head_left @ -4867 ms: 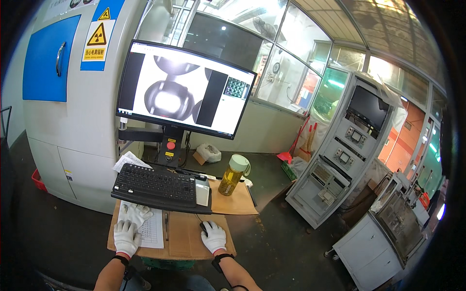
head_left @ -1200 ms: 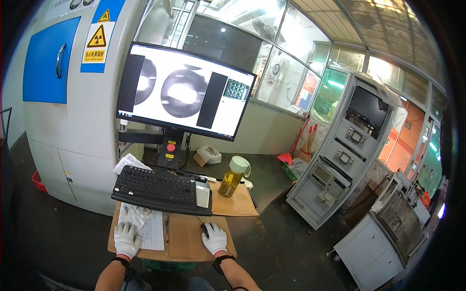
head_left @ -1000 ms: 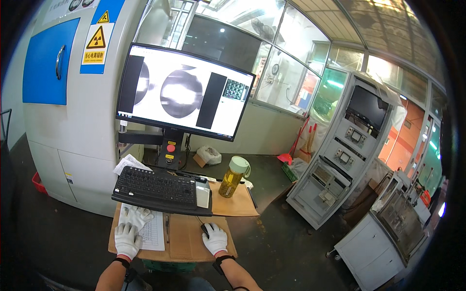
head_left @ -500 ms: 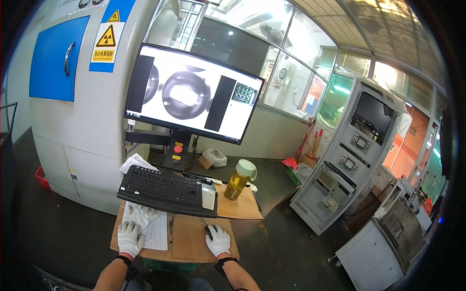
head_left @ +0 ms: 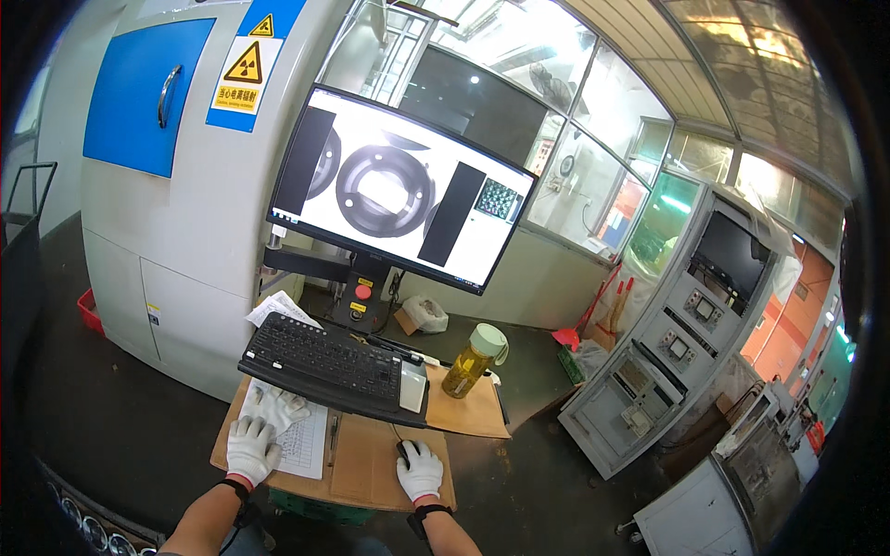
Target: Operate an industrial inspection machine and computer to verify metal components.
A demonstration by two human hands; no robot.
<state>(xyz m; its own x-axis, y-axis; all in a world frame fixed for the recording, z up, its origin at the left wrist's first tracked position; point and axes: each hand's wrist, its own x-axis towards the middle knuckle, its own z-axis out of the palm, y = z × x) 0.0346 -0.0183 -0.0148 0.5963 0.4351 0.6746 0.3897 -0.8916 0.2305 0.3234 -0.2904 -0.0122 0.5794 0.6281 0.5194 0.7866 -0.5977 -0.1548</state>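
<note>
My right hand point(head_left: 422, 474), in a white glove, is closed over a small black computer mouse point(head_left: 402, 451) on the brown cardboard point(head_left: 366, 468). My left hand point(head_left: 251, 451), also gloved, lies flat with its fingers stretched out on a printed sheet point(head_left: 304, 451) with a grid. Just beyond its fingertips is a loose white glove point(head_left: 278, 408). A dark pen point(head_left: 334, 437) rests beside the sheet. Above, a black keyboard point(head_left: 320, 357) sits on a raised tray. The monitor point(head_left: 385, 190) behind it displays a grey ring-shaped X-ray picture with a bright centre.
A bottle with yellowish contents and a pale green lid point(head_left: 466, 371) stands right of the keyboard. Under the monitor is a red push button point(head_left: 362, 292). A large grey cabinet with a blue door point(head_left: 148, 102) rises at left; a grey instrument rack point(head_left: 667, 343) stands at right.
The whole view has shifted and tilted slightly, moving the monitor rightward in the picture. On screen, the ring looks different, with clearer edges and small bright spots. Both hands keep their places.
</note>
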